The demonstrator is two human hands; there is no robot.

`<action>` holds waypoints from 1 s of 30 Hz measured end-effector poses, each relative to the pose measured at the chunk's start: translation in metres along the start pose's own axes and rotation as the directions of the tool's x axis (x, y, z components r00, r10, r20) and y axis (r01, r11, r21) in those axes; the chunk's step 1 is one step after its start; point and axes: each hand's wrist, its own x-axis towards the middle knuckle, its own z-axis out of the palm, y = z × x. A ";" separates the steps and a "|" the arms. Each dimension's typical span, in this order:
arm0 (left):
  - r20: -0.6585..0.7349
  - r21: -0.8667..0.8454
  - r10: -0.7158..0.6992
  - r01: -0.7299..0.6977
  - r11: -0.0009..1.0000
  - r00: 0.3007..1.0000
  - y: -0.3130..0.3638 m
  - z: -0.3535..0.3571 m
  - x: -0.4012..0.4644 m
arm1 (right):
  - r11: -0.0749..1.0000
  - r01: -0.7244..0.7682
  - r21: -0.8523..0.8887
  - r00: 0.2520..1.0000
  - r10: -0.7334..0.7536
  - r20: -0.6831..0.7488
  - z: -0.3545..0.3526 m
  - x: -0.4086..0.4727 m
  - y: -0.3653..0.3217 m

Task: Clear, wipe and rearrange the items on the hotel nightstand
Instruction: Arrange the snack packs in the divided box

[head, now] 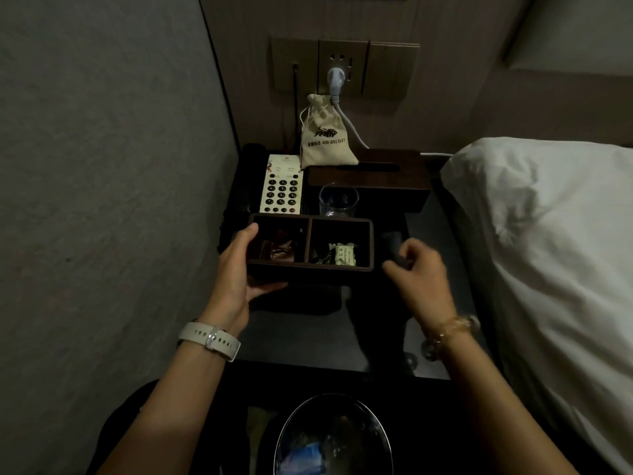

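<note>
Nightstand: tray in left grip

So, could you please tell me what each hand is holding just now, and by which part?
The left hand grips the two-compartment tray by its left end, thumb on the rim. The right hand is curled, blurred; whether it holds anything cannot be told.

A dark two-compartment tray is held level just above the dark worktop by the left hand. Brown sachets lie in its left compartment, pale tea packets in the right. Behind it stand a glass, a telephone, a tissue box and a cloth pouch.
</note>
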 end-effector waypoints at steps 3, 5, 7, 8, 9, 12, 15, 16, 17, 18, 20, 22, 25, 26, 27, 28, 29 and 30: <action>0.007 0.021 -0.013 0.013 1.000 1.000 -0.002 0.004 -0.001 | 0.925 0.043 0.378 0.999 -0.048 0.003 -0.009 -0.002 -0.007; 0.000 0.031 -0.019 0.019 0.999 1.000 -0.003 0.006 -0.001 | 0.851 0.007 0.525 0.992 -0.073 0.105 -0.004 -0.009 -0.007; -0.021 0.044 -0.017 0.018 0.999 1.000 -0.003 0.007 -0.001 | 0.828 -0.005 0.560 0.983 -0.100 0.156 0.002 -0.013 -0.007; -0.030 0.054 -0.013 0.014 0.998 0.999 -0.004 0.007 0.000 | 0.817 -0.013 0.577 0.980 -0.103 0.168 0.005 -0.013 -0.008; -0.031 0.070 -0.007 0.009 0.998 0.999 -0.005 0.007 0.000 | 0.796 -0.037 0.604 0.977 -0.099 0.189 0.007 -0.013 -0.010; -0.007 0.122 0.000 0.001 0.992 1.000 -0.010 0.010 0.000 | 0.743 -0.169 0.647 0.944 -0.068 0.324 0.007 -0.015 -0.014; 0.002 0.133 -0.016 0.016 0.991 1.000 -0.012 0.010 0.000 | 0.755 -0.235 0.612 0.901 -0.067 0.429 0.003 -0.020 -0.019; 0.013 0.139 -0.020 0.018 0.990 1.000 -0.011 0.009 0.000 | 0.756 -0.246 0.606 0.888 -0.075 0.454 0.000 -0.021 -0.020; 0.028 0.154 -0.024 0.019 0.988 0.999 -0.011 0.008 0.001 | 0.759 -0.257 0.599 0.873 -0.084 0.481 -0.001 -0.021 -0.021; 0.047 0.176 -0.030 0.022 0.984 0.998 -0.011 0.007 0.001 | 0.766 -0.271 0.583 0.854 -0.089 0.513 -0.002 -0.021 -0.021; 0.110 0.214 -0.048 0.024 0.976 0.993 -0.013 0.007 0.000 | 0.793 -0.303 0.528 0.805 -0.083 0.587 0.001 -0.022 -0.021; 0.184 0.222 -0.065 0.023 0.975 0.981 -0.016 0.011 -0.002 | 0.804 -0.342 0.486 0.754 -0.074 0.652 0.004 -0.023 -0.021; 0.237 0.233 -0.089 0.033 0.972 0.967 -0.018 0.016 -0.003 | 0.803 -0.355 0.480 0.701 -0.111 0.704 0.004 -0.023 -0.023; 0.251 0.243 -0.097 0.034 0.969 0.963 -0.018 0.017 -0.003 | 0.807 -0.337 0.485 0.699 -0.131 0.703 0.004 -0.022 -0.023; 0.265 0.260 -0.106 0.035 0.965 0.959 -0.019 0.018 -0.003 | 0.815 -0.313 0.488 0.706 -0.144 0.693 0.004 -0.021 -0.023; 0.272 0.277 -0.117 0.039 0.960 0.955 -0.020 0.020 -0.004 | 0.820 -0.292 0.492 0.722 -0.149 0.676 0.004 -0.021 -0.023; 0.273 0.288 -0.127 0.044 0.957 0.954 -0.020 0.021 -0.004 | 0.821 -0.279 0.498 0.738 -0.149 0.659 0.004 -0.020 -0.022; 0.272 0.288 -0.128 0.046 0.956 0.954 -0.020 0.022 -0.005 | 0.815 -0.277 0.509 0.750 -0.148 0.644 0.005 -0.020 -0.021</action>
